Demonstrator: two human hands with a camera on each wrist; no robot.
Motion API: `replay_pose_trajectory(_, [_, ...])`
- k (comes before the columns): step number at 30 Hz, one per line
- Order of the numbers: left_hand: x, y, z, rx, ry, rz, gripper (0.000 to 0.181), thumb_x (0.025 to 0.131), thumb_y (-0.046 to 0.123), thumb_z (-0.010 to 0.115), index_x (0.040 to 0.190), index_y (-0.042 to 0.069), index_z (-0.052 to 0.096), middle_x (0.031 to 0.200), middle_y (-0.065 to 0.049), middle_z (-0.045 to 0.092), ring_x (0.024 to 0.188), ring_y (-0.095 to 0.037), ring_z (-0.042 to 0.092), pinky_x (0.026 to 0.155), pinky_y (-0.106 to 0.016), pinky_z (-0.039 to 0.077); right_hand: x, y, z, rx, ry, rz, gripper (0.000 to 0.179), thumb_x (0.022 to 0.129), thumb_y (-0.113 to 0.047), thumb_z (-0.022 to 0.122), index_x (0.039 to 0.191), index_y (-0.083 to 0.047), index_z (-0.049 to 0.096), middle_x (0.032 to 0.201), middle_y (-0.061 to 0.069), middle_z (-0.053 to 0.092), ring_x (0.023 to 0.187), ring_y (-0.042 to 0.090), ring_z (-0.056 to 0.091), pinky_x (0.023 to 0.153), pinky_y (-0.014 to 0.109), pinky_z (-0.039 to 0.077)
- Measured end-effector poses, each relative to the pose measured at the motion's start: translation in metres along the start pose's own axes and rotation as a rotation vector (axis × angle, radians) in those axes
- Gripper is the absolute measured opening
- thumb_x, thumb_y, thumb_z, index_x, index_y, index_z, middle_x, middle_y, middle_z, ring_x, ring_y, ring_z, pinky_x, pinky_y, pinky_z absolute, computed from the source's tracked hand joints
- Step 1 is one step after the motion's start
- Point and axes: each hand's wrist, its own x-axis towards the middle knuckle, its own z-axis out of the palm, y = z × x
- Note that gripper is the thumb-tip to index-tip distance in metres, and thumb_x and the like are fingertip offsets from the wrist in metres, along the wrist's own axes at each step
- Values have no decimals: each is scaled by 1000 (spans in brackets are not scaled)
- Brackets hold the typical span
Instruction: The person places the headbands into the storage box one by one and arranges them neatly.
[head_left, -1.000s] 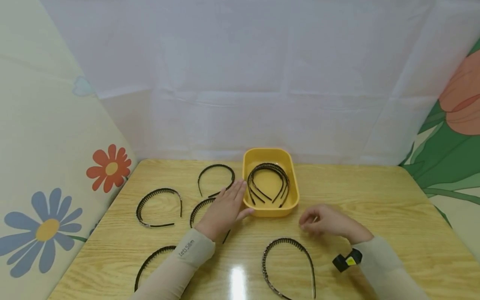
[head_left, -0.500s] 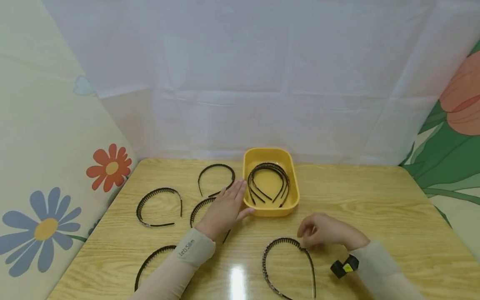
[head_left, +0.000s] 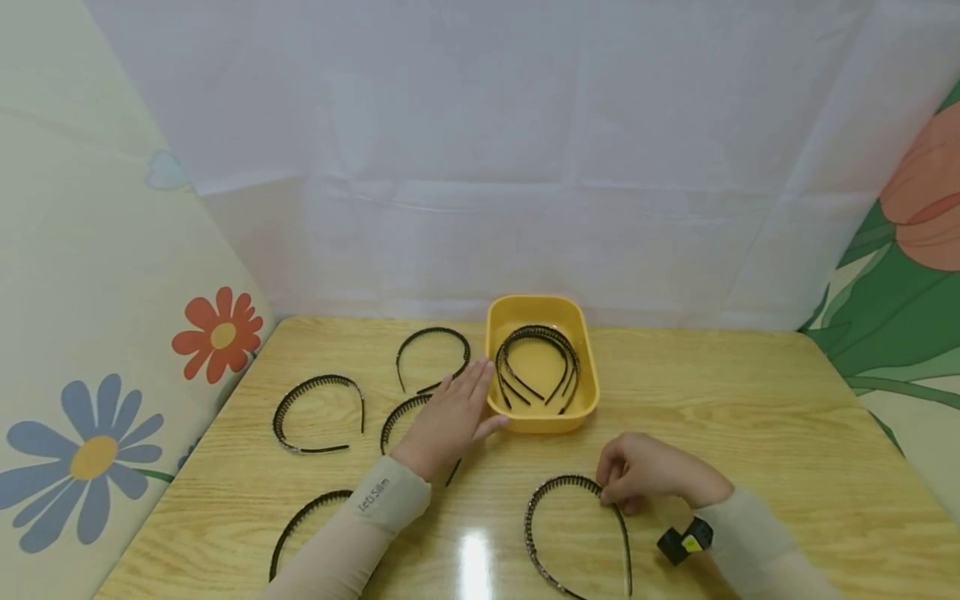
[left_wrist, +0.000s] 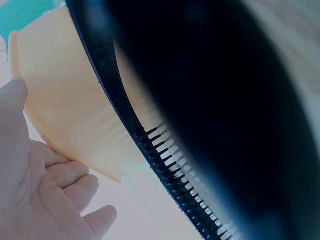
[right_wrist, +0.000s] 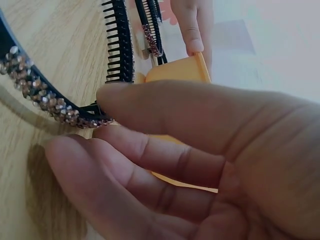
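Note:
My left hand rests with straight fingers against the left side and front corner of a yellow plastic bin. Inside that bin lie several black toothed headbands. At the front right, a headband with a glittery beaded outside lies on the table. My right hand pinches it at its upper right between thumb and fingers. The right wrist view shows the beads close up, right at the fingertips. In the left wrist view the fingers are beside the bin's wall.
More black headbands lie on the left of the wooden table: one at the far left, one at the back, one partly under my left hand, one near my left sleeve. A white cloth hangs behind.
My right hand has moved down toward me and onto the front right headband, and now pinches it. My left hand and the bin have stayed put.

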Motion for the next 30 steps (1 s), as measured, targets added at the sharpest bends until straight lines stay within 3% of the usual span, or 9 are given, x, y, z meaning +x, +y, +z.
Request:
replay_pose_trajectory(8, [1, -1, 0, 6, 4, 0, 84, 105, 54, 45, 159, -5, 18, 165, -23, 18, 153, -37, 20, 122, -58, 21, 0, 0, 3, -56, 30, 10, 11, 82, 7, 72, 84, -3, 69, 70, 2, 63, 56, 13, 62, 53, 27, 57])
replay_pose_trajectory(19, [1, 0, -1, 6, 1, 0, 84, 105, 54, 44, 159, -5, 18, 165, -23, 18, 152, -38, 20, 122, -58, 20, 1, 0, 2, -146, 68, -45, 11, 81, 3, 72, 84, -7, 70, 74, -2, 64, 64, 13, 59, 56, 24, 50])
replay_pose_trajectory(24, [1, 0, -1, 8, 4, -2, 84, 105, 53, 46, 158, -6, 20, 165, -23, 19, 152, -38, 21, 122, -58, 21, 1, 0, -3, -94, 65, -50, 8, 81, 2, 71, 86, -4, 71, 74, -2, 66, 65, 13, 60, 56, 23, 50])
replay_pose_trajectory(30, [1, 0, 0, 14, -10, -6, 84, 105, 54, 44, 159, -4, 17, 166, -22, 17, 153, -36, 20, 123, -57, 21, -1, 4, -7, 81, 26, -23, 8, 84, 1, 71, 92, 2, 71, 76, 5, 70, 65, 14, 63, 59, 25, 55])
